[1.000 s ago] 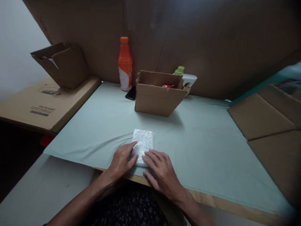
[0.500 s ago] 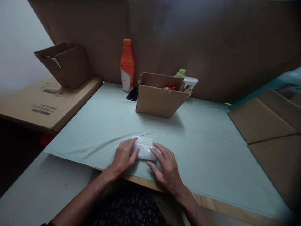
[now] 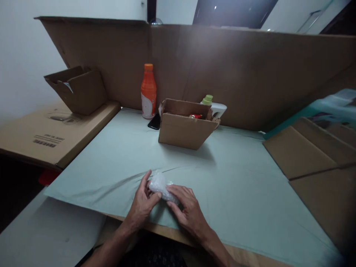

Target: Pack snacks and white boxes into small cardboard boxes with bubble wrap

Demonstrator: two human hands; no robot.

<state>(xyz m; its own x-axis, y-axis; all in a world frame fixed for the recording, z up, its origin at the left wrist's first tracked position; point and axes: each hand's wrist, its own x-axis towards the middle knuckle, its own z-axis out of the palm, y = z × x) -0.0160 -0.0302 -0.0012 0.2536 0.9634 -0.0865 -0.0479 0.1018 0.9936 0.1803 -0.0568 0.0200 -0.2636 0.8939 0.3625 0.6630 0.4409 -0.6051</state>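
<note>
Bubble wrap [image 3: 161, 186], bunched into a small roll, is held just above the near edge of the table [image 3: 236, 185], pinched between the fingers of the left hand [image 3: 141, 204] and the right hand [image 3: 187, 213]. The rolling looks partly done, with loose wrap at the left end. An open box [image 3: 183, 128] stands well apart behind.

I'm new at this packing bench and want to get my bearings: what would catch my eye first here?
The orange bottle stands out, upright at the back against the cardboard wall. Just right of it sits an open cardboard box on the pale green cloth. Near the front edge, the left hand and right hand grip a small bubble-wrap bundle.
</note>
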